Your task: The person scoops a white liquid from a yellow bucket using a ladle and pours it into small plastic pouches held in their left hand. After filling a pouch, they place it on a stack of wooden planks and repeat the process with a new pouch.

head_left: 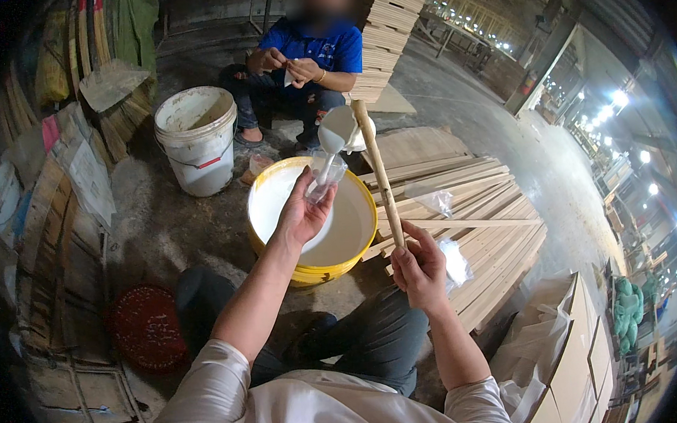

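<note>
My left hand (302,211) holds a small clear plastic bag (325,171) open above a yellow basin (315,273) full of white liquid. My right hand (419,267) grips the lower end of a long wooden stick (379,174). A pale scoop (340,128) at the stick's top tilts over the bag, and a thin white stream runs from it into the bag. Both hands hang over the right half of the basin.
A white bucket (196,139) stands behind the basin to the left. A person in a blue shirt (315,52) squats beyond it, handling something small. Stacked wooden slats (471,227) lie on the right with clear bags (436,201) on them. A red round stool (146,329) sits lower left.
</note>
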A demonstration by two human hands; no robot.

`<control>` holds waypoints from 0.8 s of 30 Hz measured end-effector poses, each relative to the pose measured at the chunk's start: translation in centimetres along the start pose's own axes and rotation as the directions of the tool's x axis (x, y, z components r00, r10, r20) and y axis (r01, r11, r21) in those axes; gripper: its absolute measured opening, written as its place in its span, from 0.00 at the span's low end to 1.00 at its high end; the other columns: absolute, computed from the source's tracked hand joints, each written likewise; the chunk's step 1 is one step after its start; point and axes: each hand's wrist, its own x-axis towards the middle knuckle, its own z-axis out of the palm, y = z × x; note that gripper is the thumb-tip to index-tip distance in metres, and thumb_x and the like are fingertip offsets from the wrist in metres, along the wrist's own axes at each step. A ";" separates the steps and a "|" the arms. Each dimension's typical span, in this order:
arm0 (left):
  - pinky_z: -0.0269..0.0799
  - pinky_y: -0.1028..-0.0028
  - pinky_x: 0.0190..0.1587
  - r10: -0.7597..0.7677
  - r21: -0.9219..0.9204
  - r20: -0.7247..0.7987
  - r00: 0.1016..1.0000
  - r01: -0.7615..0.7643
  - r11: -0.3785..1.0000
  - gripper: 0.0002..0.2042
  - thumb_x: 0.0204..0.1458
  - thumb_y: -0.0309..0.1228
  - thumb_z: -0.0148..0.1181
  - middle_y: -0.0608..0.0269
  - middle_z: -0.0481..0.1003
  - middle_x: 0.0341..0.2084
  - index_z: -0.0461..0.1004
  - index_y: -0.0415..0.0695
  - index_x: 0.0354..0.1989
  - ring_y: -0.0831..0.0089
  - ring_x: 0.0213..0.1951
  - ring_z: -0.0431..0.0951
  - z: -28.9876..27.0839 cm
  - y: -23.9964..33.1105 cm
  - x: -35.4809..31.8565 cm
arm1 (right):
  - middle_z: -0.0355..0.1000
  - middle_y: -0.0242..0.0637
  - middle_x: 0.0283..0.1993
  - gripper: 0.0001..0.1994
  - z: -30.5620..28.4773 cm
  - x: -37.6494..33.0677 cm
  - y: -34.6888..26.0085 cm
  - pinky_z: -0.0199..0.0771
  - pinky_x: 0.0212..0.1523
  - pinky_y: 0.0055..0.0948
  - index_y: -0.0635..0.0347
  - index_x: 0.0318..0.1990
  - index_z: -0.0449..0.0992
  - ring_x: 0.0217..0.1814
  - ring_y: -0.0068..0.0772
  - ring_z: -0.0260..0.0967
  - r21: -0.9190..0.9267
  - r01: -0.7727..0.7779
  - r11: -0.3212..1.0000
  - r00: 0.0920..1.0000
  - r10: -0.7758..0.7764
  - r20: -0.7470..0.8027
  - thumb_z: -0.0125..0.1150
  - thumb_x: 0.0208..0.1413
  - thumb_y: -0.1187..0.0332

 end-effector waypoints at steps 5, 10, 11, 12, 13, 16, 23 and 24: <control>0.78 0.75 0.38 0.015 -0.024 -0.018 1.000 -0.016 1.000 0.15 0.46 0.32 0.63 0.54 0.71 0.38 0.69 0.39 0.39 0.64 0.38 0.75 0.2 -0.4 0.1 | 0.61 0.29 0.22 0.18 -0.1 0.0 -0.1 0.53 0.15 0.14 0.65 0.57 0.59 0.16 0.13 0.53 -0.082 0.013 0.997 0.999 -0.016 -0.038 0.47 0.59 0.73; 0.78 0.75 0.38 -0.010 -0.022 -0.012 1.000 0.010 1.000 0.15 0.46 0.32 0.63 0.55 0.71 0.38 0.69 0.39 0.40 0.64 0.38 0.75 0.2 -0.3 0.0 | 0.63 0.28 0.24 0.19 -0.6 -0.3 -0.2 0.56 0.18 0.14 0.62 0.58 0.58 0.19 0.13 0.55 -0.110 -0.003 0.994 1.000 0.002 -0.009 0.47 0.59 0.73; 0.78 0.75 0.38 -0.014 -0.022 -0.014 1.000 0.014 1.000 0.16 0.46 0.32 0.63 0.55 0.71 0.38 0.69 0.39 0.40 0.64 0.38 0.75 0.2 -0.4 0.0 | 0.63 0.28 0.24 0.19 -0.7 -0.2 -0.1 0.56 0.18 0.14 0.62 0.58 0.58 0.19 0.12 0.55 -0.114 -0.002 0.993 1.000 0.001 -0.008 0.47 0.59 0.73; 0.78 0.75 0.38 -0.018 -0.024 -0.014 1.000 0.018 1.000 0.16 0.46 0.32 0.63 0.55 0.71 0.38 0.69 0.39 0.40 0.64 0.38 0.75 0.2 -0.3 0.1 | 0.63 0.28 0.24 0.19 -0.7 -0.2 -0.1 0.55 0.18 0.14 0.62 0.58 0.58 0.19 0.12 0.55 -0.116 0.000 0.993 1.000 0.000 -0.004 0.47 0.58 0.73; 0.78 0.75 0.38 -0.022 -0.026 -0.013 1.000 0.022 0.999 0.16 0.46 0.32 0.63 0.55 0.71 0.38 0.69 0.39 0.40 0.64 0.38 0.75 0.2 -0.3 0.1 | 0.63 0.28 0.24 0.19 -0.7 -0.2 -0.1 0.56 0.18 0.14 0.62 0.58 0.58 0.19 0.12 0.55 -0.133 0.002 0.991 1.000 -0.003 -0.005 0.47 0.58 0.74; 0.79 0.75 0.37 -0.028 -0.038 -0.019 0.999 0.028 0.999 0.16 0.46 0.32 0.63 0.55 0.71 0.38 0.69 0.38 0.41 0.64 0.38 0.75 0.2 -0.3 0.1 | 0.62 0.27 0.24 0.19 -0.7 -0.2 -0.3 0.55 0.19 0.15 0.62 0.58 0.58 0.19 0.13 0.55 -0.173 0.009 0.985 1.000 -0.011 -0.014 0.47 0.58 0.74; 0.79 0.74 0.36 -0.068 -0.068 -0.018 0.998 0.067 0.995 0.19 0.45 0.32 0.64 0.54 0.70 0.39 0.67 0.39 0.43 0.63 0.39 0.74 0.2 -0.5 0.2 | 0.60 0.25 0.21 0.19 -1.1 -0.2 0.0 0.55 0.20 0.16 0.63 0.57 0.59 0.20 0.13 0.54 -0.236 0.021 0.971 0.999 -0.030 -0.037 0.48 0.57 0.77; 0.79 0.74 0.36 -0.071 -0.066 -0.021 0.997 0.069 0.995 0.20 0.45 0.33 0.65 0.54 0.70 0.39 0.67 0.40 0.44 0.63 0.39 0.74 0.2 -0.5 0.2 | 0.59 0.25 0.21 0.19 -1.0 -0.2 0.0 0.55 0.20 0.16 0.63 0.57 0.60 0.20 0.13 0.54 -0.234 0.018 0.972 0.999 -0.028 -0.038 0.48 0.57 0.77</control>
